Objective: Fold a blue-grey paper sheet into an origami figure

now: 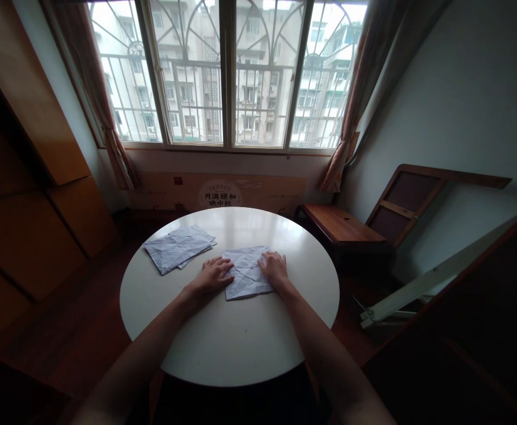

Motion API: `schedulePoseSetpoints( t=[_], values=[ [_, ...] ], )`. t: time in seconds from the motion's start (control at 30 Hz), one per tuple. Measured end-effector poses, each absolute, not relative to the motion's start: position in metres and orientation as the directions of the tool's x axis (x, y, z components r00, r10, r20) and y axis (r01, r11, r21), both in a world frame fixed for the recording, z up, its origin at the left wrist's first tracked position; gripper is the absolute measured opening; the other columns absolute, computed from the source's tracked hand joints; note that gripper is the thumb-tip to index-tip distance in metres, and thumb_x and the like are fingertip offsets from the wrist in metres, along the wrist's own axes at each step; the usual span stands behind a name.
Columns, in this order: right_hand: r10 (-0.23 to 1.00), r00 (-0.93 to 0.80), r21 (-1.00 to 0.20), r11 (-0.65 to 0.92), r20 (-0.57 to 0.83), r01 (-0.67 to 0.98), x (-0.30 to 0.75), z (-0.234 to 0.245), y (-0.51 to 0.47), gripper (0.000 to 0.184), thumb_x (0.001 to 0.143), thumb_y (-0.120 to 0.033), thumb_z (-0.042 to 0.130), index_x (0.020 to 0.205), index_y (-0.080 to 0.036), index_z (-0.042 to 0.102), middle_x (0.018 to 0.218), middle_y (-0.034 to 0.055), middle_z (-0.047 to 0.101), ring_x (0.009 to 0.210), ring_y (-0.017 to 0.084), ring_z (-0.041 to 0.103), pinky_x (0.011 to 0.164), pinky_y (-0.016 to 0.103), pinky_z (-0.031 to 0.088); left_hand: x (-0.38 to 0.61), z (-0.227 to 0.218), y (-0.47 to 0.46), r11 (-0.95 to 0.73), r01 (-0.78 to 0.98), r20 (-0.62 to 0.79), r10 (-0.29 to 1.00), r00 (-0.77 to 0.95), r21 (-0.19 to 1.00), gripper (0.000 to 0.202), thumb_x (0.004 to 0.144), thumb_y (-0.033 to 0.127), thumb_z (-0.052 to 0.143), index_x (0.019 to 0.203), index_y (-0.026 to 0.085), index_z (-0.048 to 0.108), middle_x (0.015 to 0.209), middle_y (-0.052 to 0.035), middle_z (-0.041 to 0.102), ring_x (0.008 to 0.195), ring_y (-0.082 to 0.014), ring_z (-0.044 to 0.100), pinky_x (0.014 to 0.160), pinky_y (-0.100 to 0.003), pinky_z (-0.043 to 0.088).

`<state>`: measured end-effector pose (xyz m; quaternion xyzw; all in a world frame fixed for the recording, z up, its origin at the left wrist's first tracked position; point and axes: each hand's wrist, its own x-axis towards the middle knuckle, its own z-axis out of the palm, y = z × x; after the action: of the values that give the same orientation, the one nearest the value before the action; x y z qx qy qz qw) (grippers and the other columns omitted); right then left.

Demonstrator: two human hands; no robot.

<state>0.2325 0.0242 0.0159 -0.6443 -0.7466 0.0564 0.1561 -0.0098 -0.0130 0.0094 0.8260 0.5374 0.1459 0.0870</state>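
Note:
A creased sheet of white paper (246, 273) lies on the round white table (236, 348) in front of me; whether it is one sheet or several, I cannot tell. My left hand (215, 274) rests at its left edge, fingers spread and touching the paper. On the right side of the same paper lies my right hand (273, 267), palm down with the fingers stretched over its edge. Farther left sits a loose pile of crumpled paper sheets (179, 247), apart from both hands.
Behind the table, a printed cardboard panel (258, 192) leans below a barred window (227, 77). A low wooden bench (338, 224) stands at the right, near a wooden frame (402, 198) against the wall. Tall wooden cabinets (64, 212) line the left.

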Motion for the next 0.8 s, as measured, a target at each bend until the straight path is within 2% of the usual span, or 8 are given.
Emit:
schedulePoseSetpoints(
  t=[0.07,0.13,0.3,0.4,0.5,0.57,0.67,0.8],
  values=[
    [0.963,-0.091,-0.312,0.17,0.252,0.935,0.237,0.02,0.023,0.04,0.095,-0.031,0.037,0.124,-0.02,0.063,0.129,0.0101,0.06,0.121,0.025,0.048,0.105,0.037,0.03,-0.01,0.01,-0.014,-0.41,0.863,0.241,0.906,0.348,0.295,0.043,0.086,0.055,0.055,0.116,0.027,0.066,0.124,-0.007,0.062,0.126,-0.0294,0.046,0.113,-0.048,0.024],
    [0.952,-0.073,-0.315,0.169,0.296,0.934,0.238,0.024,0.022,0.038,0.095,-0.03,0.037,0.115,-0.02,0.067,0.117,0.01,0.066,0.11,0.024,0.055,0.097,0.035,0.035,-0.01,0.011,-0.013,-0.422,0.859,0.326,0.888,0.325,0.291,0.037,0.087,0.054,0.056,0.108,0.026,0.069,0.116,-0.0068,0.065,0.12,-0.0271,0.051,0.112,-0.045,0.026],
    [0.953,-0.12,-0.299,0.205,0.278,0.932,0.232,0.022,0.019,0.035,0.094,-0.039,0.044,0.107,-0.021,0.071,0.106,0.0091,0.069,0.101,0.024,0.059,0.091,0.035,0.039,-0.011,0.009,-0.011,-0.471,0.829,0.336,0.866,0.37,0.301,0.037,0.088,0.048,0.055,0.117,0.027,0.065,0.135,-0.006,0.057,0.126,-0.0274,0.048,0.111,-0.045,0.028],
    [0.944,-0.201,-0.29,0.275,0.261,0.917,0.229,0.017,0.022,0.033,0.094,-0.035,0.045,0.109,-0.022,0.071,0.111,0.0082,0.069,0.106,0.024,0.059,0.093,0.035,0.04,-0.011,0.007,-0.013,-0.489,0.82,0.284,0.866,0.412,0.299,0.038,0.087,0.05,0.057,0.117,0.028,0.066,0.13,-0.0063,0.06,0.122,-0.0282,0.05,0.109,-0.047,0.029],
    [0.906,-0.314,-0.315,0.397,0.284,0.862,0.226,0.014,0.024,0.033,0.095,-0.028,0.043,0.114,-0.022,0.069,0.12,0.0064,0.067,0.114,0.021,0.058,0.099,0.033,0.038,-0.009,0.006,-0.016,-0.492,0.83,0.312,0.858,0.409,0.263,0.041,0.085,0.054,0.058,0.115,0.028,0.067,0.12,-0.0073,0.062,0.113,-0.0275,0.054,0.104,-0.047,0.032],
    [0.87,-0.379,-0.338,0.476,0.315,0.812,0.222,0.013,0.023,0.036,0.095,-0.031,0.044,0.121,-0.02,0.066,0.126,0.0072,0.064,0.119,0.02,0.056,0.103,0.032,0.036,-0.008,0.005,-0.017,-0.467,0.854,0.326,0.864,0.384,0.23,0.045,0.084,0.056,0.058,0.118,0.028,0.066,0.119,-0.0087,0.061,0.112,-0.0281,0.054,0.103,-0.048,0.032],
    [0.819,-0.489,-0.328,0.57,0.301,0.753,0.213,0.01,0.018,0.045,0.097,-0.042,0.04,0.131,-0.02,0.059,0.136,0.008,0.057,0.128,0.021,0.049,0.109,0.034,0.032,-0.006,0.001,-0.014,-0.445,0.875,0.291,0.877,0.383,0.191,0.049,0.086,0.053,0.056,0.128,0.028,0.059,0.136,-0.0105,0.053,0.127,-0.0309,0.044,0.105,-0.05,0.029],
    [0.831,-0.541,-0.264,0.555,0.131,0.789,0.204,0.007,0.013,0.054,0.097,-0.049,0.032,0.144,-0.024,0.043,0.152,0.0068,0.038,0.141,0.025,0.031,0.115,0.044,0.02,-0.005,-0.003,-0.009,-0.435,0.881,0.156,0.898,0.411,0.187,0.051,0.092,0.049,0.046,0.14,0.03,0.046,0.152,-0.0074,0.037,0.141,-0.0299,0.029,0.112,-0.052,0.021]
  ],
)
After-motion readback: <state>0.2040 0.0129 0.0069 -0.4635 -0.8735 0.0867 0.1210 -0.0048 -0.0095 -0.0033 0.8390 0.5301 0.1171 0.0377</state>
